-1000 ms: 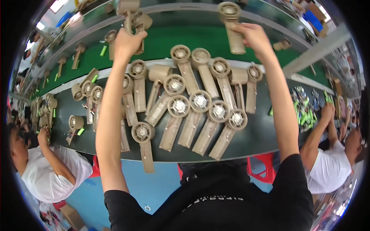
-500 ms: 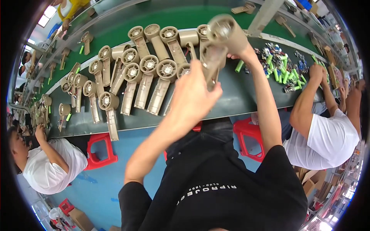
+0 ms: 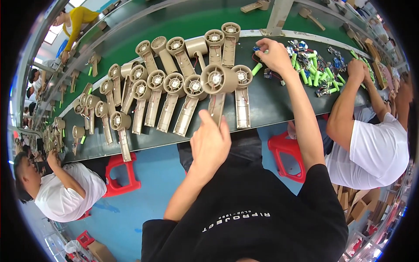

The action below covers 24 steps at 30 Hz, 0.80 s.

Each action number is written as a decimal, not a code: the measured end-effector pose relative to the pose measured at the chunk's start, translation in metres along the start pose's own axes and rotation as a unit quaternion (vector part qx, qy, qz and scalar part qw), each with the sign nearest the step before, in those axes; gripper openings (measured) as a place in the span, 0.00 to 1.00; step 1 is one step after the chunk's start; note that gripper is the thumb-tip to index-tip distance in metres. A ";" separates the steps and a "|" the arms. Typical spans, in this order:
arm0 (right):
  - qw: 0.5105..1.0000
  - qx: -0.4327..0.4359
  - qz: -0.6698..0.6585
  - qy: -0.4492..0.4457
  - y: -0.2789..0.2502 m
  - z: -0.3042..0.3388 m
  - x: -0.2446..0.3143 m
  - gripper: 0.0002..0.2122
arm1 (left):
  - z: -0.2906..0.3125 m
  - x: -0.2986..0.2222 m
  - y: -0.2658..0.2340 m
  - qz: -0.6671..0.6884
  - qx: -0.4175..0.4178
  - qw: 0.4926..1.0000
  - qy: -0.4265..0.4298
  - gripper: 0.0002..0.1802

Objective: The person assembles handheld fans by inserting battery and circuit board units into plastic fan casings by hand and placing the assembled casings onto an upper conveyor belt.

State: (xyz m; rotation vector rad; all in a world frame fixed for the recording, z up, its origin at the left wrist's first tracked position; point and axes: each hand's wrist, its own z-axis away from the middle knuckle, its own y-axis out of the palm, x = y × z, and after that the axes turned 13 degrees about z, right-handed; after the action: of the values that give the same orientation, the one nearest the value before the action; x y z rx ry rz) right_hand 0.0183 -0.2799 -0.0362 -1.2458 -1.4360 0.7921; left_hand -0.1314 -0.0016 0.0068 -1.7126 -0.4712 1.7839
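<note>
My left hand (image 3: 211, 146) is closed around the handle of a beige handheld fan housing (image 3: 217, 104). The round head of that housing, with a spoked grille and a shiny motor hub, points away from me, and its open handle shows a red wire. Over the bench to the right, my right hand (image 3: 275, 56) has its thumb and fingers curled together at a small blue circuit board (image 3: 255, 49). Just below those fingers lies a green battery cell (image 3: 256, 69). Another open fan housing (image 3: 242, 102) rests right of the held one.
Rows of beige fan housings (image 3: 158, 81) cover the dark bench (image 3: 279, 102) to the left. A heap of green cells and circuit boards (image 3: 316, 72) lies right. Behind runs a green conveyor belt (image 3: 131, 37), with a metal post (image 3: 279, 17). White-shirted co-workers (image 3: 371, 150) sit on both sides.
My left hand has drawn the held fan housing lower and nearer to me. My right hand has left the housings and moved over the bench to the small parts.
</note>
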 end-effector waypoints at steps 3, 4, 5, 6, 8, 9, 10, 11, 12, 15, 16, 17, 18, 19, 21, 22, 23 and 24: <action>0.996 -0.018 -0.080 0.032 -0.007 0.007 -0.002 0.17 | 0.005 0.012 0.000 -0.028 -0.031 0.999 0.007 0.20; 0.989 -0.026 -0.138 0.051 -0.012 0.011 0.001 0.17 | 0.006 0.015 0.001 -0.027 -0.030 0.999 0.003 0.20; 0.982 -0.032 -0.174 0.060 -0.017 0.014 0.004 0.18 | 0.005 0.017 0.003 -0.063 -0.027 0.998 0.015 0.20; 0.983 -0.029 -0.173 0.060 -0.023 0.020 0.007 0.18 | 0.005 0.019 0.006 -0.099 -0.023 0.994 0.027 0.21; 0.991 -0.071 -0.108 0.041 -0.033 0.033 0.013 0.17 | 0.003 0.022 0.009 -0.112 -0.029 0.993 0.031 0.22; 0.993 -0.094 -0.073 0.012 -0.034 0.039 0.013 0.17 | 0.004 0.020 0.008 -0.110 -0.018 0.994 0.021 0.24; 0.993 -0.093 -0.070 0.015 -0.035 0.044 0.012 0.17 | 0.003 0.017 0.006 -0.109 -0.006 0.994 0.012 0.26; 0.980 -0.137 -0.142 -0.009 -0.035 0.049 0.013 0.16 | 0.004 0.016 0.003 -0.121 -0.015 0.992 0.019 0.27; 0.960 -0.180 -0.213 -0.033 -0.036 0.054 0.013 0.16 | 0.006 0.016 -0.001 -0.134 -0.024 0.990 0.025 0.28; 0.915 -0.148 -0.373 -0.024 -0.056 0.069 0.019 0.20 | 0.003 0.012 -0.014 -0.110 -0.106 0.980 0.124 0.24; 0.867 -0.118 -0.484 -0.018 -0.065 0.076 0.024 0.21 | -0.002 0.012 -0.018 -0.111 -0.139 0.968 0.175 0.22; 0.867 -0.098 -0.489 -0.007 -0.072 0.081 0.030 0.21 | -0.006 0.012 -0.020 -0.072 -0.161 0.967 0.182 0.17; 0.867 -0.095 -0.490 -0.005 -0.076 0.085 0.037 0.21 | -0.012 0.012 -0.023 -0.073 -0.160 0.968 0.179 0.17; 0.859 -0.080 -0.505 -0.008 -0.079 0.091 0.043 0.21 | -0.017 0.010 -0.027 -0.045 -0.156 0.964 0.212 0.16; 0.838 -0.042 -0.544 -0.014 -0.079 0.101 0.054 0.20 | -0.021 -0.001 -0.033 0.065 -0.095 0.971 0.207 0.18; 0.824 -0.014 -0.566 -0.028 -0.075 0.107 0.057 0.18 | -0.026 -0.003 -0.028 0.065 -0.093 0.972 0.207 0.18; 0.800 0.012 -0.599 -0.036 -0.070 0.114 0.065 0.18 | -0.030 -0.004 -0.022 0.216 -0.038 0.946 0.240 0.22; 0.774 0.038 -0.630 -0.043 -0.065 0.122 0.075 0.17 | -0.031 -0.005 -0.018 0.362 0.017 0.893 0.266 0.26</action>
State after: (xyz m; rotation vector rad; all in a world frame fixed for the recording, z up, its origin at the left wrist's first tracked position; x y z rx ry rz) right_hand -0.1115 -0.2065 0.0143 0.0217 -1.8517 -0.0564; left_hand -0.0982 0.0039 0.0187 -2.4316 0.5013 1.6209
